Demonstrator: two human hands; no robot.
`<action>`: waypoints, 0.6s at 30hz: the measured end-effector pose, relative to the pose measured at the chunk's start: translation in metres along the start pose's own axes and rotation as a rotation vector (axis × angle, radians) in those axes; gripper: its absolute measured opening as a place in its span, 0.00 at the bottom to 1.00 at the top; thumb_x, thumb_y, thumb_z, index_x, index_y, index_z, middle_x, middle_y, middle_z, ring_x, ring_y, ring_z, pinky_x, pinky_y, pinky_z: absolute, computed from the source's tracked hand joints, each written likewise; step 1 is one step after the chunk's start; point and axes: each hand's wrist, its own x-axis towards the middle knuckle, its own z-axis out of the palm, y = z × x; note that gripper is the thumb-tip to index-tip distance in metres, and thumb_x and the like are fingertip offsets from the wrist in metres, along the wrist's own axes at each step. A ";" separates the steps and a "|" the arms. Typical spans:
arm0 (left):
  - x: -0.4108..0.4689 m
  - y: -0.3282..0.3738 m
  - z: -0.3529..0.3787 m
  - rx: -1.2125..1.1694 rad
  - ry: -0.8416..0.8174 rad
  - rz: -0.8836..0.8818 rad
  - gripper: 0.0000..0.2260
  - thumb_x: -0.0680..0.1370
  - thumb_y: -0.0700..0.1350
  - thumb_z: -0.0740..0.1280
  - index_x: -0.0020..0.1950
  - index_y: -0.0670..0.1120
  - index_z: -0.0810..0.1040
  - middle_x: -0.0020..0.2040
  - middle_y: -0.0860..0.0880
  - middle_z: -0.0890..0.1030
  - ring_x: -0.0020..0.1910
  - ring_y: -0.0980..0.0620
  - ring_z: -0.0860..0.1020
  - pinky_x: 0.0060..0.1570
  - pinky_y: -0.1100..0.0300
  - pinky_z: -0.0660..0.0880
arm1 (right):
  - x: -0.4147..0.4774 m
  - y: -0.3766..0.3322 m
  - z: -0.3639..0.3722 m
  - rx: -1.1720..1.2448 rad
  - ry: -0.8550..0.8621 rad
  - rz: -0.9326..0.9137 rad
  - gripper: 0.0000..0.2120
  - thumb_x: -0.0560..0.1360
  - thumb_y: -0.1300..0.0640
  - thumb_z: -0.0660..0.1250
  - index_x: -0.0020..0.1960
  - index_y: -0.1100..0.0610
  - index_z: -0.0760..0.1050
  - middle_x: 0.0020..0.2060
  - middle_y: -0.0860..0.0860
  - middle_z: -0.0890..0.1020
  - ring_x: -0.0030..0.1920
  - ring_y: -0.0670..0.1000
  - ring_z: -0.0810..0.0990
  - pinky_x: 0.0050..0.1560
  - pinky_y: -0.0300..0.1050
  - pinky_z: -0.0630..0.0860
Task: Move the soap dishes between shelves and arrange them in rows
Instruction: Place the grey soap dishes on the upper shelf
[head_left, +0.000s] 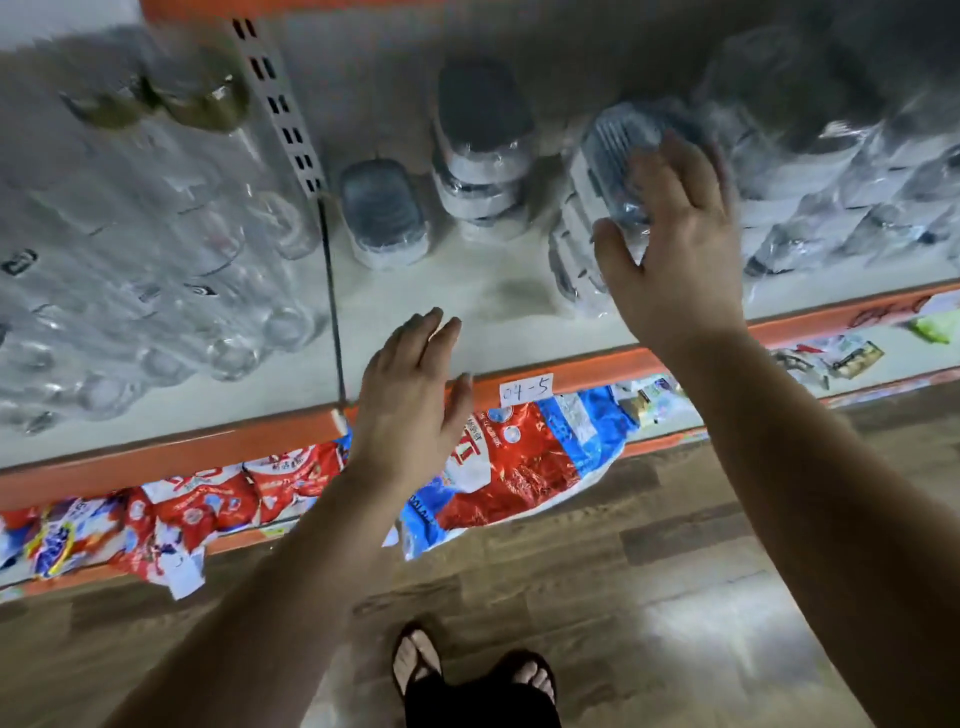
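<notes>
Plastic-wrapped grey and white soap dishes stand on a white shelf (467, 332). One single dish (383, 213) lies at the left. A stack of three (483, 150) stands behind it. A taller leaning stack (587, 218) is at the right. My right hand (670, 244) lies with straight fingers over the top dish (618, 145) of that leaning stack, thumb spread to the left. My left hand (410, 395) hovers open above the shelf's front edge and holds nothing.
Clear glasses (156, 260) fill the shelf section to the left, past a slotted upright (280, 104). More wrapped dishes (841, 197) crowd the right. An orange edge strip (571, 369) carries a label "04-5". Red and blue bags (509, 457) lie on the shelf below. Wooden floor underfoot.
</notes>
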 end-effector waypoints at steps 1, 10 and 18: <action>0.009 -0.007 0.007 0.011 -0.005 -0.007 0.24 0.78 0.50 0.58 0.67 0.35 0.75 0.65 0.35 0.76 0.62 0.35 0.77 0.59 0.40 0.77 | 0.004 0.000 0.004 -0.031 0.010 0.009 0.25 0.76 0.49 0.61 0.69 0.62 0.72 0.69 0.63 0.72 0.73 0.67 0.64 0.73 0.63 0.60; 0.084 -0.058 0.036 0.118 0.007 -0.102 0.27 0.76 0.43 0.68 0.73 0.35 0.68 0.74 0.34 0.67 0.73 0.33 0.65 0.72 0.42 0.64 | 0.017 0.005 0.025 -0.114 0.151 0.099 0.21 0.74 0.44 0.62 0.61 0.54 0.78 0.65 0.58 0.75 0.65 0.66 0.70 0.61 0.51 0.64; 0.119 -0.068 0.034 0.292 -0.017 -0.230 0.31 0.80 0.53 0.63 0.79 0.42 0.59 0.76 0.41 0.62 0.77 0.38 0.56 0.71 0.43 0.59 | 0.013 0.010 0.031 -0.029 0.233 0.057 0.18 0.74 0.49 0.67 0.60 0.56 0.77 0.62 0.58 0.75 0.60 0.65 0.73 0.60 0.50 0.62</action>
